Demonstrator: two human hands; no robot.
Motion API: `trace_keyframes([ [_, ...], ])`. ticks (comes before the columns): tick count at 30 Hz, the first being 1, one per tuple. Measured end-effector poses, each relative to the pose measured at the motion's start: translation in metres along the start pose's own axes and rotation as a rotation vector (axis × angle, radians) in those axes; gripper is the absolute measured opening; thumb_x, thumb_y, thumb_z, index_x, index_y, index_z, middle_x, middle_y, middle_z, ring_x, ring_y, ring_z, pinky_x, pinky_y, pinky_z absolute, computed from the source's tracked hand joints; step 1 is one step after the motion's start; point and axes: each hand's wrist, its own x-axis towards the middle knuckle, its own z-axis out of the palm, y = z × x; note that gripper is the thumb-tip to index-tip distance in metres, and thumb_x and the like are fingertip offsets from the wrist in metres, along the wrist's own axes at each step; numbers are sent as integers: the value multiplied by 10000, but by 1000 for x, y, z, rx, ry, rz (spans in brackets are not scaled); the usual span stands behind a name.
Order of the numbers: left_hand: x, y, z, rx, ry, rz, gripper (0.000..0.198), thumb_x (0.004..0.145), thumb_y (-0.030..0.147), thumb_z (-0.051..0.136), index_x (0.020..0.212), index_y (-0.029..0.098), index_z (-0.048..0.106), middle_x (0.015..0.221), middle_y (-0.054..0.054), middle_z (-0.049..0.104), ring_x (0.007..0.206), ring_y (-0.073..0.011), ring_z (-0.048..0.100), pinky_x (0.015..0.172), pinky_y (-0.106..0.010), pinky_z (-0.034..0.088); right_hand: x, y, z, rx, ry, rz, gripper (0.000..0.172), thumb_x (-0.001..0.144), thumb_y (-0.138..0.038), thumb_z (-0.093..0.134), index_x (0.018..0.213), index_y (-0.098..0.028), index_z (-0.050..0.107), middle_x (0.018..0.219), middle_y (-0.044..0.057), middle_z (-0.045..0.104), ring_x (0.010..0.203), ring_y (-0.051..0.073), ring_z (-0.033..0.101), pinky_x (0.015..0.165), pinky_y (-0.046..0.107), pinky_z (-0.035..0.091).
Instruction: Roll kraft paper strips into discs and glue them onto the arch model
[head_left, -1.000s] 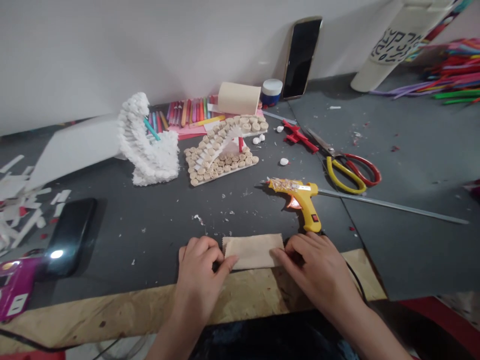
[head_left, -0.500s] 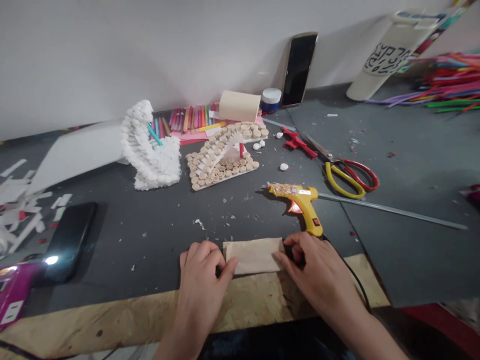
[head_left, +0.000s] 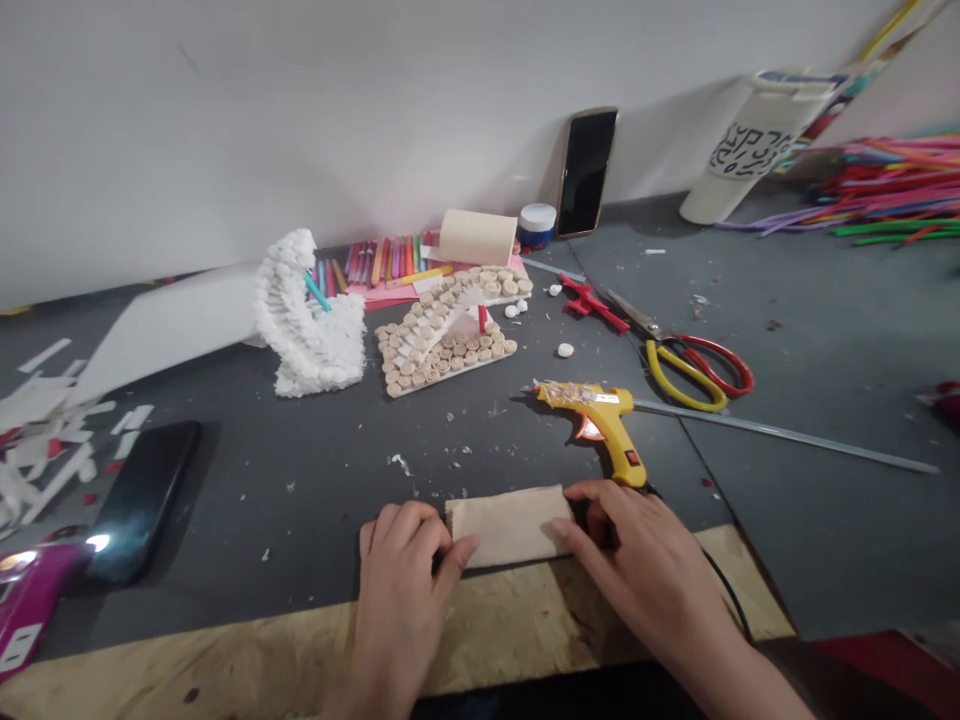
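View tilted up; left grip (head_left: 405,570), right grip (head_left: 651,560) pinching zigzag-edged beige cloth rectangle (head_left: 514,528)

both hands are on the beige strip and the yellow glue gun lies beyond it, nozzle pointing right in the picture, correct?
The nozzle points left, not right, as the head view shows. The left hand and right hand are on the beige strip, with the yellow glue gun beyond it.

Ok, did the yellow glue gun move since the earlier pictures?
No. The glue gun lies in the same place beside the scissors; both just look lower because the whole view shifted.
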Motion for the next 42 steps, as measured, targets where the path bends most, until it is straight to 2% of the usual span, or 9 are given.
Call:
trace_keyframes([
  [5, -1, 1, 0, 25, -2, -57, 278, 899, 331, 598, 671, 207, 499, 784, -14, 590, 771, -200, 537, 716, -378, 402, 0, -1, 5, -64, 37, 3, 347, 960, -522, 453, 944, -198, 578, 602, -23, 528, 576, 196, 545, 621, 326, 392],
  [8, -8, 8, 0, 56, 174, -60, 44, 900, 254, 572, 870, 222, 572, 976, -65, 629, 938, -234, 587, 786, -400, 457, 1, -2, 5, -79, 37, -9, 328, 963, -504, 455, 925, -205, 584, 602, -22, 534, 581, 195, 551, 621, 325, 390],
  [11, -15, 26, 3, 113, 263, 227, 246, 930, 223, 504, 1161, 211, 589, 1181, -112, 649, 1166, -251, 564, 930, -397, 445, 0, 0, 7, -79, 48, -32, 304, 961, -488, 464, 928, -213, 587, 603, -21, 544, 570, 199, 545, 611, 327, 389],
  [15, -15, 42, 16, 165, 15, 564, 506, 981, 410, 380, 1405, 146, 465, 1428, -87, 550, 1422, -240, 349, 1131, -390, 333, -1, 2, 7, -80, 52, -49, 247, 973, -411, 448, 972, -210, 592, 633, -9, 574, 591, 208, 565, 619, 341, 406],
  [21, -13, 34, 32, 228, -251, 499, 677, 950, 517, 414, 1480, 99, 352, 1570, -81, 358, 1493, -237, 188, 1205, -420, 263, -9, -8, -11, -8, 149, -205, 179, 973, -300, 463, 1015, -183, 593, 827, 60, 683, 760, 215, 639, 715, 360, 459],
  [26, -13, 36, 34, 182, -283, 494, 641, 962, 345, 410, 1538, 144, 212, 1584, -60, 330, 1492, -212, 194, 1213, -409, 256, -20, -19, -13, -98, -19, -522, 490, 957, -335, 475, 1376, -81, 466, 1339, 137, 614, 1205, 251, 572, 992, 432, 415],
  [33, -21, 22, 20, 192, -231, 385, 797, 956, 408, 448, 1551, 85, 27, 1579, -176, 296, 1474, -271, 249, 1117, -466, 405, -30, -14, 3, -261, -100, -529, 728, 944, -523, 462, 1480, -47, 332, 1483, 136, 469, 1361, 278, 441, 1088, 509, 326],
  [37, -27, 6, 3, 305, -187, 401, 761, 968, 502, 388, 1550, 102, 105, 1544, -191, 363, 1432, -308, 342, 1084, -517, 408, -30, -16, 2, -263, -82, -498, 669, 960, -492, 455, 1465, -63, 365, 1481, 126, 476, 1348, 271, 457, 1100, 514, 286],
  [42, -18, 3, -7, 336, -128, 425, 539, 992, 431, 377, 1421, 111, 441, 1446, -145, 521, 1353, -291, 456, 1122, -519, 327, -23, -19, 0, -191, -62, -442, 485, 991, -377, 449, 1401, -120, 465, 1410, 99, 567, 1278, 234, 527, 1148, 479, 204],
])
